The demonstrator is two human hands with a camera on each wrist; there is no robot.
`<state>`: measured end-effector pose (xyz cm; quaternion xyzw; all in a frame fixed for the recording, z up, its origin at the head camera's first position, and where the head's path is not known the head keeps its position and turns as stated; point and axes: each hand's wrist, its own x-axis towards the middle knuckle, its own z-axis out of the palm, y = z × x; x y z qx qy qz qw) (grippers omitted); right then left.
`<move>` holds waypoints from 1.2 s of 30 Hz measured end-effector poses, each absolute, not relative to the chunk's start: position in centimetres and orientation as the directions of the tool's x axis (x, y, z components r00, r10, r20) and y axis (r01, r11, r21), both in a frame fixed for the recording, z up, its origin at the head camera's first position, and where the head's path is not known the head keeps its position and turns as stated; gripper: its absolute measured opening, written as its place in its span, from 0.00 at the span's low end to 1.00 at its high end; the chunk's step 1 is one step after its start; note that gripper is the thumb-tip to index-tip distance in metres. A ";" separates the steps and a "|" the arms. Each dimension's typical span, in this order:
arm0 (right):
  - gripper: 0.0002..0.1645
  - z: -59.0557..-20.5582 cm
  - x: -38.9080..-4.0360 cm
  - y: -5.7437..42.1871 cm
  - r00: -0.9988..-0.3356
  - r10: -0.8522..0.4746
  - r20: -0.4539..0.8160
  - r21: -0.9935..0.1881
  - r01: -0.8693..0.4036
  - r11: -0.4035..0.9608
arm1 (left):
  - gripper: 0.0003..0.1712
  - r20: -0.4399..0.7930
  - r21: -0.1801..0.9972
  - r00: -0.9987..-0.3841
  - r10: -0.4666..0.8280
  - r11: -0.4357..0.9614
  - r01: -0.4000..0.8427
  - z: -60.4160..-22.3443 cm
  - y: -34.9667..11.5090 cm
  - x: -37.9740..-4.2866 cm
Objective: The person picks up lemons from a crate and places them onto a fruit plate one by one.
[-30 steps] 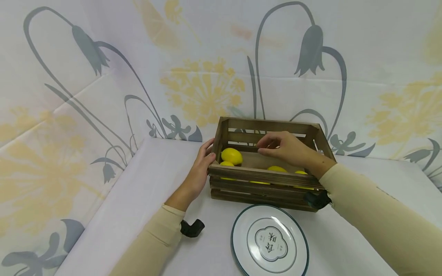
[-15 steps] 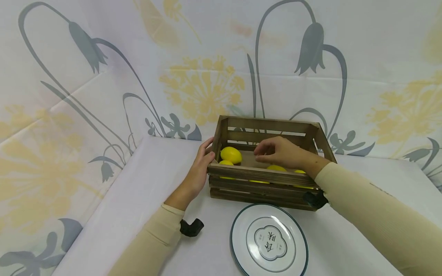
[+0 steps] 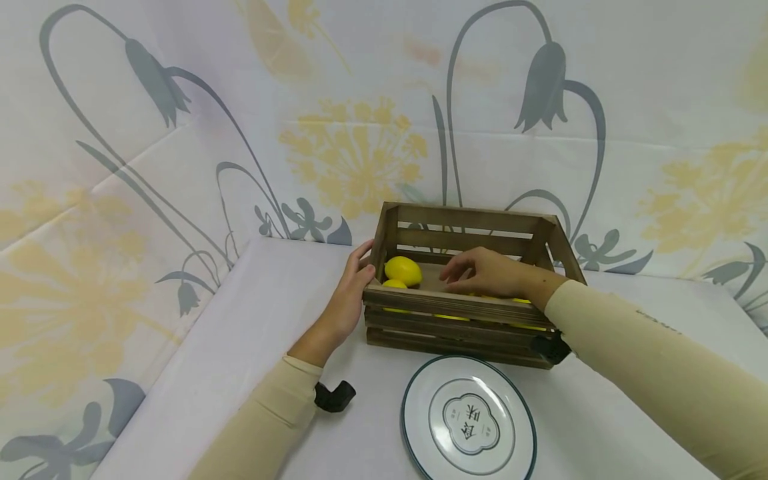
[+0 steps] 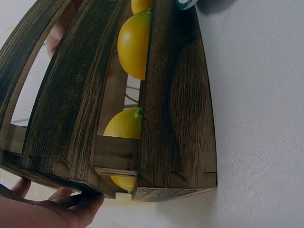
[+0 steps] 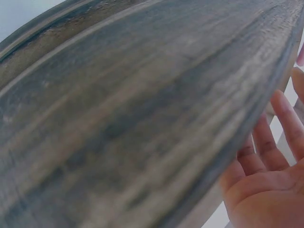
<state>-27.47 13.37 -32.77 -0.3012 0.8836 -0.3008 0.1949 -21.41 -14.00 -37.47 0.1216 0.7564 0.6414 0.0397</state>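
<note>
In the head view a brown slatted wooden crate [image 3: 456, 307] stands on the white cloth. Inside it, at the left end, lies a yellow lemon [image 3: 403, 271] with another lemon [image 3: 394, 285] partly behind the front rail. More lemons [image 4: 134, 45] show between the slats in the left wrist view. My left hand [image 3: 339, 300] rests against the crate's left end from outside, thumb by the front corner. My right hand [image 3: 489, 273] reaches into the crate over its front right side, above the lemons there. In the right wrist view its loosely bent fingers [image 5: 267, 142] hold nothing visible.
A white plate [image 3: 469, 413] with a dark rim and printed characters lies in front of the crate. A patterned cloth [image 3: 360, 87] hangs close behind it. Black camera mounts [image 3: 334, 397] stick out from both wrists.
My right hand has moved lower into the crate and slightly left, covering a lemon that showed before. The left hand stays against the crate's end.
</note>
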 end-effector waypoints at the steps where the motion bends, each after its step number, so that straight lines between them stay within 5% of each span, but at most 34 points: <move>1: 0.18 -32.8 -27.5 13.4 -0.742 -0.649 -0.170 -0.649 -0.411 0.640 | 0.31 0.096 0.980 -0.968 0.234 0.147 0.133 -37.5 -14.0 -21.4; 22: 0.28 -33.3 -27.8 13.2 -0.627 -0.696 -0.351 -0.644 -0.378 0.665 | 0.31 0.101 0.978 -0.968 0.228 0.155 0.138 -37.8 -14.2 -21.3; 36: 0.28 -33.1 -28.0 12.8 -0.606 -0.678 -0.417 -0.598 -0.379 0.707 | 0.31 0.111 0.981 -0.966 0.234 0.132 0.145 -37.7 -14.0 -21.6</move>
